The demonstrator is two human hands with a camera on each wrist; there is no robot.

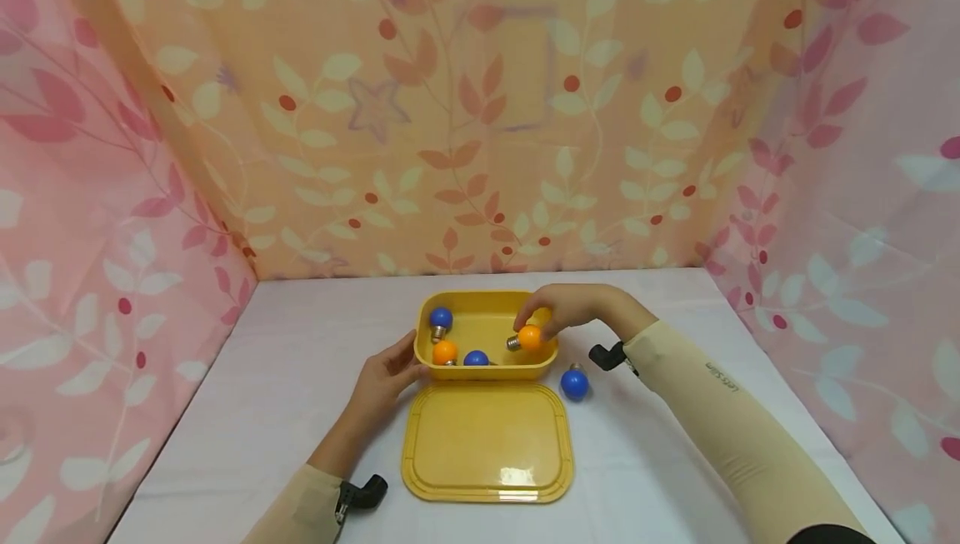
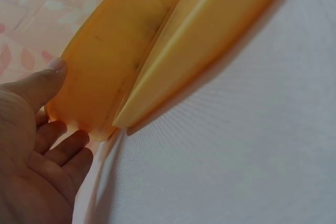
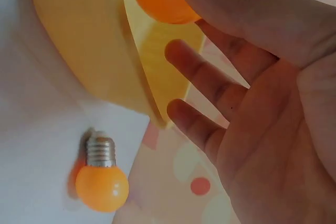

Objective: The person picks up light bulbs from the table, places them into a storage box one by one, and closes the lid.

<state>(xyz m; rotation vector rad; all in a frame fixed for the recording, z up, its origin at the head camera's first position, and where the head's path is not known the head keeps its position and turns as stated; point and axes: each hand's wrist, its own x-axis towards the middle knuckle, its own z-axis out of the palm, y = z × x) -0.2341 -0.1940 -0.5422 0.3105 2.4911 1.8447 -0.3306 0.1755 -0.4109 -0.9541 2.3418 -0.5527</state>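
My right hand (image 1: pixel 573 308) pinches an orange light bulb (image 1: pixel 530 337) between thumb and fingers, over the right end of a yellow box (image 1: pixel 487 372). The bulb's metal screw base points left. In the right wrist view the other fingers spread away from the bulb. My left hand (image 1: pixel 382 373) holds the box at its left end, thumb and fingers about the corner. Inside, at the left, lie a blue bulb (image 1: pixel 441 317) and another orange bulb (image 1: pixel 446 351). A second blue bulb (image 1: pixel 476 358) shows partly above the front wall.
The yellow lid (image 1: pixel 487 444) lies flat in front of the box. A blue bulb (image 1: pixel 574 383) rests on the white table by the box's front right corner. The right wrist view shows one more orange bulb (image 3: pixel 102 187) on the table, hidden in the head view. Patterned cloth surrounds the table.
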